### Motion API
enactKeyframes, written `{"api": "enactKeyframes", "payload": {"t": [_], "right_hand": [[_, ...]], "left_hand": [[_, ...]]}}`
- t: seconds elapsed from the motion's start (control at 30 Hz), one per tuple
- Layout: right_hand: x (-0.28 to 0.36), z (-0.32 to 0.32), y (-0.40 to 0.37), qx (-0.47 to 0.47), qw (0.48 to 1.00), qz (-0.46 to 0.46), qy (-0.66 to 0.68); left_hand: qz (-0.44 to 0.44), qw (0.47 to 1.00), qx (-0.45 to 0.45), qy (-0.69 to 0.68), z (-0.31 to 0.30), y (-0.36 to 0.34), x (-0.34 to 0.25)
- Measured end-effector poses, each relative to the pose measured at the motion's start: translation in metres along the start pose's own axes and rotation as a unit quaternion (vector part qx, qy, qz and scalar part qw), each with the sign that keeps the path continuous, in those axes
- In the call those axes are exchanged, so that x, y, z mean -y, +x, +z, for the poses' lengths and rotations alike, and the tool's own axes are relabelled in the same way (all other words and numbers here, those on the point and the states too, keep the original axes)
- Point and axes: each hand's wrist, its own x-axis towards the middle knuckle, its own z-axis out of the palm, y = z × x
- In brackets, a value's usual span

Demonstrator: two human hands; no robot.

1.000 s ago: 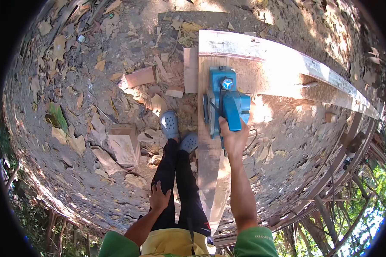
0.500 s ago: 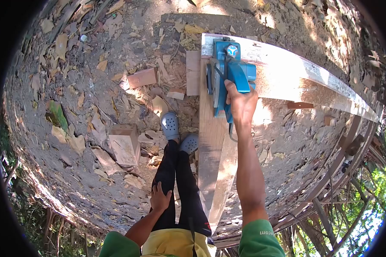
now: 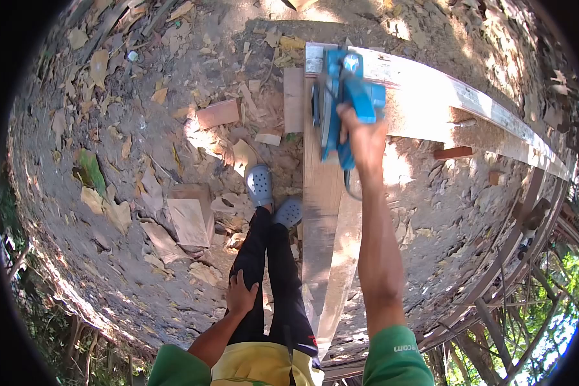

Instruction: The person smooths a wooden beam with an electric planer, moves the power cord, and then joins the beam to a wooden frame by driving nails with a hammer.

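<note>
My blue planer [image 3: 331, 106] sits on the far end of the long board [image 3: 321, 193]. My right hand [image 3: 365, 138] is wrapped around its handle. The nose could tip off the end and dig in, because not much wood is left in front. The cord [image 3: 349, 183] hangs close behind, so it could snag on the board's edge and pull the planer crooked. The board might wobble too, since my left hand [image 3: 241, 296] isn't on it; that one lies open on my leg [image 3: 249, 257].

I count one planer, one cord, two shoes [image 3: 259, 185], one big block [image 3: 192, 222] on the left and one red-brown piece [image 3: 453, 153] on the right. There are too many leaves [image 3: 119, 212] to count.
</note>
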Motion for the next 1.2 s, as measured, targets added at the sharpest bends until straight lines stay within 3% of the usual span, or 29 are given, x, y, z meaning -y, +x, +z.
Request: {"api": "enactKeyframes", "payload": {"t": [0.03,0.1,0.17,0.23,0.37,0.5,0.7,0.8,1.2], "right_hand": [[-0.009,-0.004,-0.034,0.005,1.0,0.002,0.026],[-0.064,-0.016,-0.097,0.015,0.996,0.026,-0.082],[-0.14,-0.029,-0.174,0.011,0.995,0.0,-0.096],[-0.194,-0.045,-0.25,0.023,0.986,0.041,-0.159],[-0.214,-0.052,-0.303,0.042,0.983,0.016,-0.175],[-0.195,-0.039,-0.276,0.024,0.985,-0.019,-0.169],[-0.133,-0.008,-0.195,-0.015,0.997,0.027,-0.075],[-0.099,-0.001,-0.163,-0.015,0.992,0.067,-0.103],[-0.061,0.019,-0.085,-0.032,0.992,0.056,-0.111]], "left_hand": [[0.002,1.0,0.002,-0.004,0.001,-0.001,-0.001],[0.002,1.0,0.004,-0.007,0.0,-0.001,-0.002],[0.001,1.0,0.004,-0.007,-0.002,0.0,-0.005],[-0.001,1.0,0.006,0.0,-0.003,0.001,-0.004],[-0.002,1.0,0.005,0.008,-0.005,-0.001,-0.006],[0.0,1.0,0.008,0.011,-0.012,0.004,-0.01],[-0.014,1.0,0.021,0.008,-0.016,0.005,-0.011],[-0.018,0.999,0.028,-0.001,-0.019,0.005,-0.014],[-0.02,0.999,0.034,-0.005,-0.023,0.008,-0.015]]}}
